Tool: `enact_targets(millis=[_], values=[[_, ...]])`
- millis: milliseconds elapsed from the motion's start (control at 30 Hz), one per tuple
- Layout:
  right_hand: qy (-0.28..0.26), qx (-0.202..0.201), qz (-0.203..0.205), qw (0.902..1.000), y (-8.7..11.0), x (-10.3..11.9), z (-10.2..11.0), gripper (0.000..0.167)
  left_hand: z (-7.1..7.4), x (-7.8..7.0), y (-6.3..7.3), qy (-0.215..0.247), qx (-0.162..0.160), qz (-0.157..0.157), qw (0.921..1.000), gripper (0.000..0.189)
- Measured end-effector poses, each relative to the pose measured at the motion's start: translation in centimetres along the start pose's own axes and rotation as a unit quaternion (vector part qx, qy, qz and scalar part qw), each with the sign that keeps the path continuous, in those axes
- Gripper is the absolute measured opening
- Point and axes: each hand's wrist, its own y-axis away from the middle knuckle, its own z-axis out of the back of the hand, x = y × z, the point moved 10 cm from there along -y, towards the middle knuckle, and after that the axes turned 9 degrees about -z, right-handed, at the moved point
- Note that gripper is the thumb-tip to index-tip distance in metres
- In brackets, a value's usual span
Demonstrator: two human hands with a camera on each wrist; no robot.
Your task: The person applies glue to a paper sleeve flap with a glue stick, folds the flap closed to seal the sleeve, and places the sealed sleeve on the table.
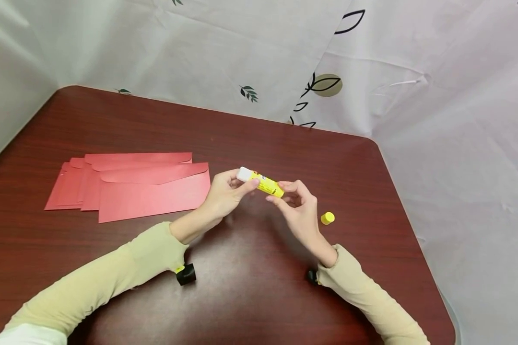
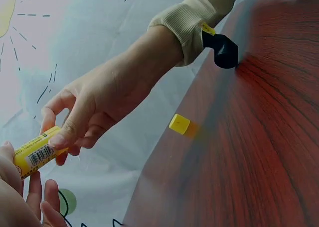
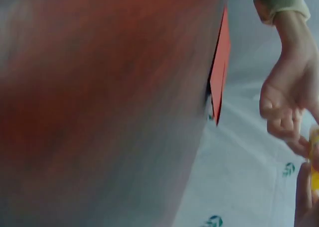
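Note:
A yellow glue stick [image 1: 267,184] with a white end is held above the table between both hands, tilted down to the right. My left hand [image 1: 225,194] grips its body near the white end, thumb along the label. At the yellow base, my right hand [image 1: 300,211] pinches with thumb and fingers. The left wrist view shows the barcode on the glue stick [image 2: 37,155]; in the right wrist view only a sliver of it [image 3: 314,160] appears at the edge. A yellow cap [image 1: 327,218] sits on the table just right of my right hand.
Several red envelopes [image 1: 155,196] lie overlapping on the left of the dark wooden table [image 1: 241,297]. White sheeting with leaf prints [image 1: 198,52] hangs behind and beside the table. A black wrist camera [image 1: 186,274] hangs under the left sleeve.

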Motion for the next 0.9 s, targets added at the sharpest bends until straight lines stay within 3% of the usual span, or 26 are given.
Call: enact_targets(millis=[100, 200, 267, 300, 367, 500, 567, 633, 800, 900], values=[[-0.048, 0.054, -0.01, 0.9973, -0.1, 0.0, -0.5, 0.03, -0.1, -0.3, 0.1, -0.004, 0.006, -0.007, 0.9999, 0.031], [-0.119, 0.132, -0.058, 0.9824, -0.1, -0.5, -1.6, 0.02, -0.1, -0.5, 0.1, -0.017, 0.014, -0.015, 0.9997, 0.03], [-0.15, 0.159, -0.083, 0.9724, 0.0, -0.6, -2.0, 0.014, -0.1, -0.6, 0.2, -0.028, 0.017, -0.018, 0.9993, 0.029], [-0.151, 0.159, -0.088, 0.9717, 0.0, -0.6, -2.0, 0.013, -0.1, -0.7, 0.2, -0.031, 0.018, -0.019, 0.9992, 0.029], [-0.126, 0.139, -0.075, 0.9794, 0.0, -0.4, -1.6, 0.013, -0.1, -0.6, 0.3, -0.032, 0.017, -0.016, 0.9992, 0.028], [-0.002, 0.059, 0.015, 0.9982, 0.3, 1.1, -0.4, 0.026, 0.0, -0.5, 0.3, -0.033, 0.007, -0.003, 0.9994, 0.028], [0.05, 0.02, 0.06, 0.9967, 0.6, 1.9, 0.1, 0.03, 0.1, -0.4, 0.3, -0.033, 0.002, 0.002, 0.9995, 0.029], [0.074, 0.011, 0.081, 0.9939, 0.7, 2.3, 0.3, 0.035, 0.2, -0.5, 0.3, -0.037, -0.003, 0.001, 0.9993, 0.029], [0.054, 0.073, 0.016, 0.9957, 0.4, 1.3, -0.2, 0.032, 0.3, -1.2, 0.4, -0.054, -0.004, -0.023, 0.9982, 0.026], [0.053, 0.067, -0.012, 0.9962, 0.4, 1.1, -0.1, 0.024, 0.3, -1.4, 0.5, -0.062, -0.001, -0.034, 0.9975, 0.026]])
